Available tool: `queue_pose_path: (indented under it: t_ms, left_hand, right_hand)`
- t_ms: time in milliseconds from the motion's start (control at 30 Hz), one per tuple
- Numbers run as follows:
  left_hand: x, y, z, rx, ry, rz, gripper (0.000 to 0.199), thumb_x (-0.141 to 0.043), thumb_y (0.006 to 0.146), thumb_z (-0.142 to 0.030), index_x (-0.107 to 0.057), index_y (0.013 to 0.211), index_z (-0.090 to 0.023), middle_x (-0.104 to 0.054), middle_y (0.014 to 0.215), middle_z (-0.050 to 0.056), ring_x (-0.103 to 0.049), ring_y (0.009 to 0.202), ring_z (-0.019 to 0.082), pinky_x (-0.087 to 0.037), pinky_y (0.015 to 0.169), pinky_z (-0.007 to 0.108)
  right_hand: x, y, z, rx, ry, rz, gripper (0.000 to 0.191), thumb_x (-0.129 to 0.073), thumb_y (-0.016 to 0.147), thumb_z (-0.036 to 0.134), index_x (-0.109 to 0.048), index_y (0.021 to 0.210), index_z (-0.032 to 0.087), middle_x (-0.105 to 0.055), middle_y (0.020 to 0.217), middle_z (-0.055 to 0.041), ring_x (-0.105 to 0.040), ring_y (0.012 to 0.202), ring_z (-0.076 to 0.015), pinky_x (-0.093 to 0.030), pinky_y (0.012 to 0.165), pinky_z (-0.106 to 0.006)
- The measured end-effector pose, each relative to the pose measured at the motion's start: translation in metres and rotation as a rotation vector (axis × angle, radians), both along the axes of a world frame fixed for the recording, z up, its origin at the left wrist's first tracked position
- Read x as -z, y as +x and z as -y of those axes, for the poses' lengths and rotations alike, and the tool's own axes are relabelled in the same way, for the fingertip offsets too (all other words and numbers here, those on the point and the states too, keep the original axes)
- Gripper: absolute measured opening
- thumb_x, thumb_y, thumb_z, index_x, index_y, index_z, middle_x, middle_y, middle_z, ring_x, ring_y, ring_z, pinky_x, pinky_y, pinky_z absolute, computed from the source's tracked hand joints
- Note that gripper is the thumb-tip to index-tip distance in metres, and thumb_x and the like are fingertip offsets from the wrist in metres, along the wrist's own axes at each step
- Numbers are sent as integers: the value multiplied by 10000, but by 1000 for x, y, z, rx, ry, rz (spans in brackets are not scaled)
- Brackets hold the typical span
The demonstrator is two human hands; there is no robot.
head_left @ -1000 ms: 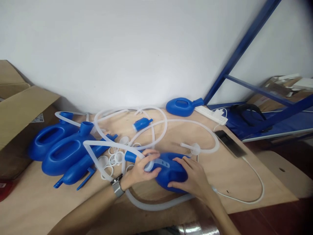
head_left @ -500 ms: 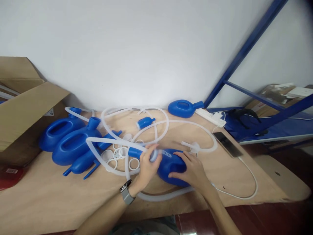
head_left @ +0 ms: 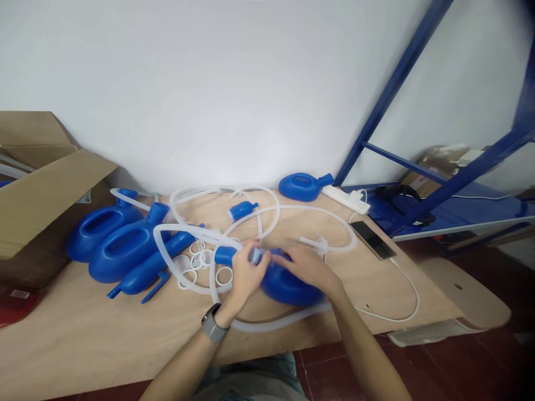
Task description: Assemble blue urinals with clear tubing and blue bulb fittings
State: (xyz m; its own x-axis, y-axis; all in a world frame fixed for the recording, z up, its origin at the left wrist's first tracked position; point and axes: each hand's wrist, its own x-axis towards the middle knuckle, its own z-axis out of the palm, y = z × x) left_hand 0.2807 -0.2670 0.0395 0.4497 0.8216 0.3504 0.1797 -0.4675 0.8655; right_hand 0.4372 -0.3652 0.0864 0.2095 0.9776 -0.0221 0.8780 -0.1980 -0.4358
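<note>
A blue plastic bottle [head_left: 292,287] with a rounded body lies on its side in front of me. Its neck [head_left: 224,255] points left. My left hand [head_left: 247,273] is closed round a whitish translucent cap [head_left: 255,255] above the bottle, beside a clear hose [head_left: 196,229]. My right hand [head_left: 307,268] is over the bottle's upper side, with thumb and fingers drawn together close to the cap. What those fingertips pinch is hidden. Several white rings [head_left: 206,258] lie to the left of the neck.
More blue bottles [head_left: 125,250] stand at the left by an open cardboard box [head_left: 50,184]. Another blue bottle [head_left: 301,187] lies at the back near a power strip [head_left: 345,199]. A small blue part [head_left: 242,210] lies among the hose loops. A phone [head_left: 373,239] is charging at the right.
My right hand has slid from the bottle's body up and left towards the cap, its fingers drawing together. My left hand still holds the cap. The view has shifted slightly to the right.
</note>
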Motion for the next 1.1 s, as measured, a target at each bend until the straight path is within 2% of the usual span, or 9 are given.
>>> queue_pose_path:
  t_ms: [167,333,533,900,1100]
  left_hand:
    - [5,-1,-2,5,24,26,117,-650,905,-344,-679,927,-233,-791,1017,54,-728,970,239,-526,901,358]
    - [4,-1,0,-7,32,43,145,-645,943,-366,-686,906,-232,-787,988,43,-726,932,224,-524,871,343]
    - [6,-2,-1,3,46,52,147,-680,945,-377,-695,915,-234,-773,958,30,-724,952,224,-524,891,334]
    - [13,-1,-2,6,64,78,164,-704,945,-396,-692,976,-236,-767,997,44,-727,991,231,-532,904,345]
    - [13,-1,-3,12,78,76,136,-667,951,-365,-688,973,-232,-762,988,49,-728,994,233,-539,915,353]
  right_hand:
    - [10,5,1,45,-6,27,529,-521,1022,657,-777,946,201,-801,1002,-114,-730,972,-295,-499,868,-376]
    - [13,2,3,100,1,35,576,-700,892,702,-793,1111,177,-805,1120,-133,-737,1065,-339,-507,935,-404]
    - [10,1,4,83,10,44,553,-639,932,709,-800,1059,196,-809,1095,-125,-743,1041,-333,-509,922,-403]
    - [10,1,3,102,4,5,495,-634,960,647,-797,1084,197,-806,1112,-121,-743,1039,-315,-505,901,-384]
    - [9,5,0,110,-58,-48,526,-625,931,708,-803,1016,220,-810,1080,-110,-743,1039,-317,-510,903,-392]
